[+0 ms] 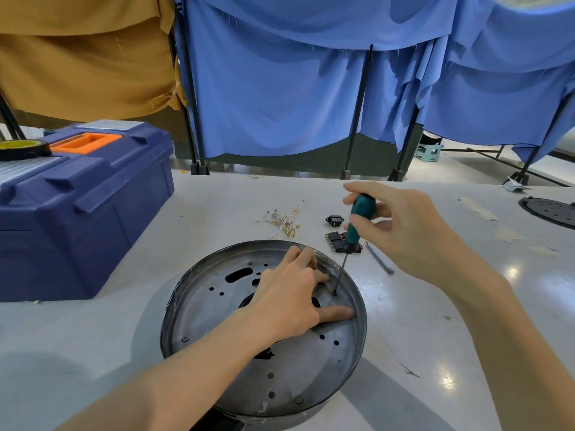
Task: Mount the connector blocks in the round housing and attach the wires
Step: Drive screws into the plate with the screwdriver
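Your left forearm reaches in from the bench's near edge, and your left hand [289, 300] lies palm down inside the one round housing [214, 318], which sits at the middle of the near edge. Its grip is loose and spread: the thumb points at the right wall, the fingers reach toward the far wall, and it holds nothing I can see. Your right hand [404, 231] is raised above the housing's far right rim, wrist bent, its grip pinched round the teal handle of the one screwdriver [361, 213]. The shaft slants down, with its tip on a screw [334, 293] in the housing floor, just beside your left index finger.

Toward the far edge, outside the housing, lie a cluster of black connector blocks [337, 241], too bunched to count, one black socket [333, 220], one tangle of wires [286, 220] and one grey pen-like tool [379, 258]. One blue toolbox [77, 206] stands at the left edge, carrying one tape roll [21, 147]. One black disc [550, 211] lies at the right edge.
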### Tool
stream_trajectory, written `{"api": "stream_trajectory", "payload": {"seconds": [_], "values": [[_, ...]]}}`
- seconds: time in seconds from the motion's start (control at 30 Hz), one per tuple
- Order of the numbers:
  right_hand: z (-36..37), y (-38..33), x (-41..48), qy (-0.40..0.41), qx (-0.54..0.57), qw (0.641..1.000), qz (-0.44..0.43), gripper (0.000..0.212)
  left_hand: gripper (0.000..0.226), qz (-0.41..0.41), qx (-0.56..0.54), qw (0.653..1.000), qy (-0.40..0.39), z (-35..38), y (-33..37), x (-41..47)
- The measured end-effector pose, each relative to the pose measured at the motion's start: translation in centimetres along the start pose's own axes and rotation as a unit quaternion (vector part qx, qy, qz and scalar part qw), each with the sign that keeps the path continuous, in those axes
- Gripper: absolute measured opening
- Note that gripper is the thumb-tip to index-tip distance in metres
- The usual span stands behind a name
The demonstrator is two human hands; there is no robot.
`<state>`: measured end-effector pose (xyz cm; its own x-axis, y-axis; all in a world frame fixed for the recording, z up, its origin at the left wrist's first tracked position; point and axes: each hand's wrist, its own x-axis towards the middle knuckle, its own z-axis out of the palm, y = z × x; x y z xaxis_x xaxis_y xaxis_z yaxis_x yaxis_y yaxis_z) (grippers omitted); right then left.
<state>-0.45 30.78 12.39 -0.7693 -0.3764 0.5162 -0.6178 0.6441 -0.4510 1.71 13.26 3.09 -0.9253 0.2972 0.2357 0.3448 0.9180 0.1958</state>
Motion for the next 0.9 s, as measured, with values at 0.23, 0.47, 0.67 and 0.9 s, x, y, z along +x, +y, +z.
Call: {"api": "stream_trajectory", "payload": {"seconds": [0.23, 0.47, 0.67, 0.9], "values": [[0.5, -0.6, -0.2, 0.052, -0.021, 0.998, 0.0, 0.047, 0.078, -0.002, 0.002, 1.0, 0.001, 0.0, 0.1, -0.1], [0.5, 0.0, 0.0, 0.028, 0.024, 0.999, -0.027, 0.043, 0.078, -0.002, 0.005, 1.0, 0.0, -0.1, 0.1, 0.0], [0.7, -0.2, -0.1, 0.047, -0.006, 0.999, -0.025, 0.04, 0.078, -0.003, -0.001, 1.0, 0.001, 0.0, 0.0, 0.1], [0.5, 0.2, -0.4, 0.007, 0.054, 0.998, -0.041, 0.059, 0.078, 0.0, 0.004, 1.0, -0.001, 0.0, 0.0, 0.1]]}}
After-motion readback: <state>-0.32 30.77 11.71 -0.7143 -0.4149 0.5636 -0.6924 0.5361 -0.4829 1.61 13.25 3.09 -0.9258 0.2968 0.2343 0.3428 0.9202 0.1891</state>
